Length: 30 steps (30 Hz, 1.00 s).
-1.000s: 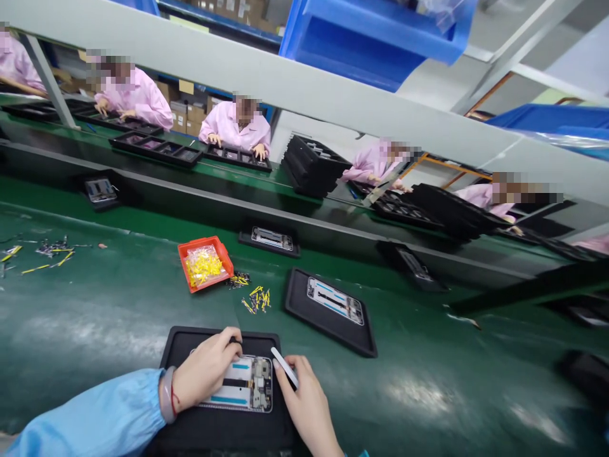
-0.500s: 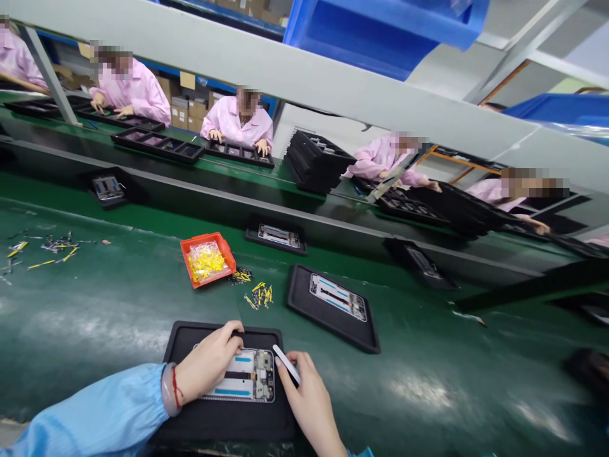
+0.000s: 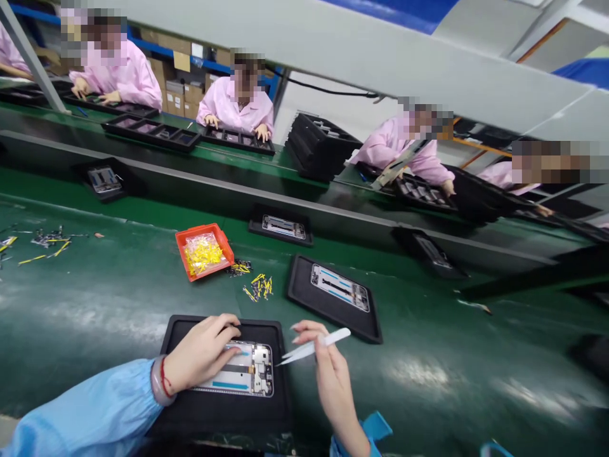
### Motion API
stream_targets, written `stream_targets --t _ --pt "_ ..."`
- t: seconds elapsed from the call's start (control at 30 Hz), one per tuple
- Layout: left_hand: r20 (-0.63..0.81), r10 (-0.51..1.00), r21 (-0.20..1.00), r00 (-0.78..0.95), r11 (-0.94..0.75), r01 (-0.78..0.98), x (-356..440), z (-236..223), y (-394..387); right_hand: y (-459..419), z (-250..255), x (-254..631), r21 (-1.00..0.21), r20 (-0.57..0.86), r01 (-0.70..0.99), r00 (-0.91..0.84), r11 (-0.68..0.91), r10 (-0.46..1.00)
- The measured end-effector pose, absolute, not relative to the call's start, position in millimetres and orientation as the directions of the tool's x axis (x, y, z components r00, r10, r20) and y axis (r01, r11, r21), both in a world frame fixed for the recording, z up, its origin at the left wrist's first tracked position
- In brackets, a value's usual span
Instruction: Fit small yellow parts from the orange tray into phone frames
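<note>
A phone mid-frame (image 3: 235, 374) with an exposed circuit board at its right end lies in a black tray (image 3: 223, 416) in front of me. My left hand (image 3: 207, 349) rests over its left part, thumb on the silver plate and fingers stretched toward the upper edge; the hand is open and covers the frame's left end. To the right of the tray, my right hand (image 3: 328, 362) is closed on white tweezers (image 3: 335, 336). Their tips point left, close to the phone's right edge; whether they touch it I cannot tell.
A red bin (image 3: 204, 252) of yellow-tabbed parts stands behind the tray, with a small pile of flex strips (image 3: 259, 287) beside it. Another black tray (image 3: 304, 289) with a phone frame lies to the right. Co-workers in pink (image 3: 238, 105) sit across the green bench (image 3: 95, 298).
My right hand has turned and moved up and right, bringing the tweezers from a steep slant to tips pointing left. My left thumb now shows on the phone. The camera view has shifted slightly.
</note>
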<state>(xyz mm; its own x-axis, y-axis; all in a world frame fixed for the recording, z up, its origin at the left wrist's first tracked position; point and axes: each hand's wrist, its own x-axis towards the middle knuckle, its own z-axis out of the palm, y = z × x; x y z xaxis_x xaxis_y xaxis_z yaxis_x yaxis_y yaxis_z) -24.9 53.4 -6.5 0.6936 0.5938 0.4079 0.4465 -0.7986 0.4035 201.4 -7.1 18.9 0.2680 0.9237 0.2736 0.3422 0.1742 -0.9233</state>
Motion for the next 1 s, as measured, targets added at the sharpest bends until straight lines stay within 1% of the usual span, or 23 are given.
stream_targets --t 0.07,0.13,0.17,0.23,0.3,0.43,0.57,0.8,0.9,1.0 --pt "0.440 0.536 0.383 0.720 -0.838 0.390 -28.7 -3.4 55.2 -3.0 20.3 193.8 -0.955 0.265 0.170 0.139 0.241 0.954" --pt "0.472 0.464 0.340 0.750 -0.880 0.331 -30.9 -2.5 56.0 1.8 16.4 185.7 -0.972 0.232 0.026 0.001 0.232 0.973" --pt "0.481 0.438 0.317 0.760 -0.895 0.314 -31.3 -2.5 55.9 4.4 13.4 182.3 -0.978 0.208 -0.007 -0.062 0.208 0.976" --pt "0.483 0.416 0.288 0.770 -0.906 0.309 -31.2 -2.6 55.2 9.2 7.0 177.6 -0.986 0.159 0.019 -0.162 0.164 0.974" --pt "0.463 0.423 0.279 0.779 -0.904 0.325 -30.5 -2.4 54.1 12.8 1.6 176.0 -0.985 0.131 0.079 -0.211 0.151 0.969" --pt "0.417 0.438 0.265 0.796 -0.897 0.355 -31.5 -3.5 50.6 14.6 -4.5 177.7 -0.970 0.178 0.134 -0.183 0.204 0.967" --pt "0.352 0.411 0.228 0.841 -0.909 0.350 -35.0 -7.2 45.2 11.5 -7.2 179.5 -0.957 0.222 0.154 -0.158 0.246 0.962" --pt "0.242 0.430 0.249 0.870 -0.894 0.373 -37.2 -3.3 38.1 4.0 -5.3 181.8 -0.968 0.160 0.162 -0.193 0.193 0.968" --pt "0.181 0.421 0.251 0.889 -0.894 0.372 -43.2 -10.0 31.7 2.6 -2.6 182.3 -0.969 0.158 0.160 -0.197 0.191 0.968" --pt "0.157 0.441 0.236 0.884 -0.886 0.400 -51.2 -20.7 23.9 2.7 -0.9 182.4 -0.967 0.158 0.167 -0.191 0.191 0.969"
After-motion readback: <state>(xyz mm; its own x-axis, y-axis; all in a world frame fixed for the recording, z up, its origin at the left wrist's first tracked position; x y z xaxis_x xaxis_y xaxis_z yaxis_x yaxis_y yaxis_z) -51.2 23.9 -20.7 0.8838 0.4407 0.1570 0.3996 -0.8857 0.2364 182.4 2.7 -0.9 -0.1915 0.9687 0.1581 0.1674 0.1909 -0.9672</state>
